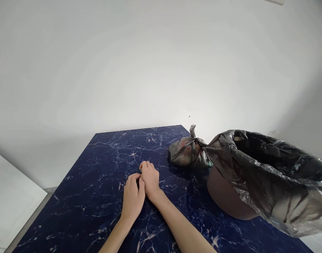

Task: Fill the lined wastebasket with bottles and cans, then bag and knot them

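My left hand [133, 198] rests on the dark blue marbled table [97, 189], its fingers loosely bent and the thumb apart from the index finger. My right hand [150, 179] lies against it, palm down, with the fingers curled together and partly tucked from sight. The two hands touch at the left thumb and index finger. Nothing shows in either of them. To the right of my hands a knotted, translucent black plastic bag [185, 153] sits on the table, with reddish and green contents showing faintly through it.
Beside the knotted bag stands a brownish round bin [226, 196], lined with a large black bin bag [271, 189] that gapes wide and hangs over the rim past the table's right side. A pale wall [139, 70] rises behind the table.
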`<state>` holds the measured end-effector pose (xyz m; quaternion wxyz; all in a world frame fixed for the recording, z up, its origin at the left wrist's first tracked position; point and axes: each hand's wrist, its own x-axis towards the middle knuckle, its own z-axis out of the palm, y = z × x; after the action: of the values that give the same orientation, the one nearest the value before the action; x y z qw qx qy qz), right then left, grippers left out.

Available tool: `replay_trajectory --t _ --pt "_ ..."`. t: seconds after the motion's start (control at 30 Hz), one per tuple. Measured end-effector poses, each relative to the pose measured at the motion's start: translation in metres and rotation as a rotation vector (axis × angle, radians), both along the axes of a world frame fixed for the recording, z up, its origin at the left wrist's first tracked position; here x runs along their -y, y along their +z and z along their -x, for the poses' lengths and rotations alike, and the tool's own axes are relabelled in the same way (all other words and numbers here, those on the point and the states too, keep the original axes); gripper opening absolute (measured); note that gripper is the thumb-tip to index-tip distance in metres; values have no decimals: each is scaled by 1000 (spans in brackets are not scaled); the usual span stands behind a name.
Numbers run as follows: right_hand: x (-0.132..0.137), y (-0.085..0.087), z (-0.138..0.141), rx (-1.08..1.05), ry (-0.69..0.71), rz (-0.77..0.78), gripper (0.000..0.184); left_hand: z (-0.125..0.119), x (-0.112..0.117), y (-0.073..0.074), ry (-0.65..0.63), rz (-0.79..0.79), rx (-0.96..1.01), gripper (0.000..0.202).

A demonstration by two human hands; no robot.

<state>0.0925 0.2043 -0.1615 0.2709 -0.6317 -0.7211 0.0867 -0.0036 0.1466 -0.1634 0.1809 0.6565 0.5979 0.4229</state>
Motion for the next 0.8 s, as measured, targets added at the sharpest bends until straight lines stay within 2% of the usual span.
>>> replay_trajectory --t 0.53,0.8 --pt "-4 -1 0 -14 11 19 21 0 -2 -8 6 -13 -31 49" --pt "-3 -2 1 -14 -3 18 21 -1 0 -4 15 -19 -5 41"
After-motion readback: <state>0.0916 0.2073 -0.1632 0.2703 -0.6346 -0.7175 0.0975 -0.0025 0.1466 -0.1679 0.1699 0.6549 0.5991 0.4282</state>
